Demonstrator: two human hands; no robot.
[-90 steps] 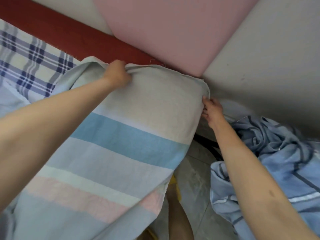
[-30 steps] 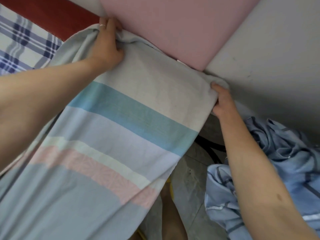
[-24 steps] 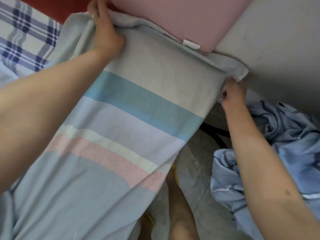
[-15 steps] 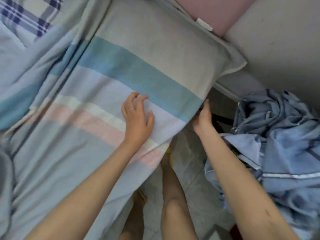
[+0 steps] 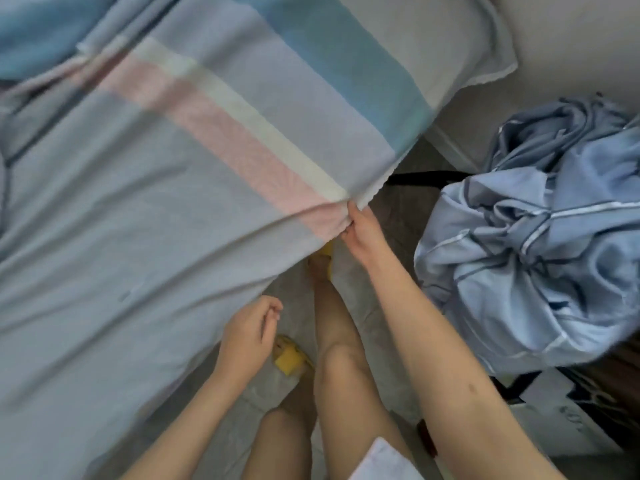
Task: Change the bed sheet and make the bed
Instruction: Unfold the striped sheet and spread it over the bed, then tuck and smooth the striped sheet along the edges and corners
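Observation:
A striped bed sheet (image 5: 194,157), grey-blue with pink, cream and teal bands, lies spread over the mattress and hangs over its near side. My right hand (image 5: 360,230) pinches the sheet's side edge at the pink band, where the cloth bunches. My left hand (image 5: 247,336) hovers off the mattress edge lower down, its fingers loosely curled and holding nothing. The sheet's far corner (image 5: 485,46) is pulled over the mattress corner by the wall.
A crumpled light-blue sheet (image 5: 540,258) is heaped on the right beside the bed. My legs and yellow slippers (image 5: 289,358) stand on the tiled floor between bed and heap. A grey wall (image 5: 571,36) runs at the top right. More bunched bedding lies at the top left.
The view has swung down from the headboard corner to the bed's side. My left hand came off the sheet's top. My right hand slid down the edge and now pinches it at the pink band.

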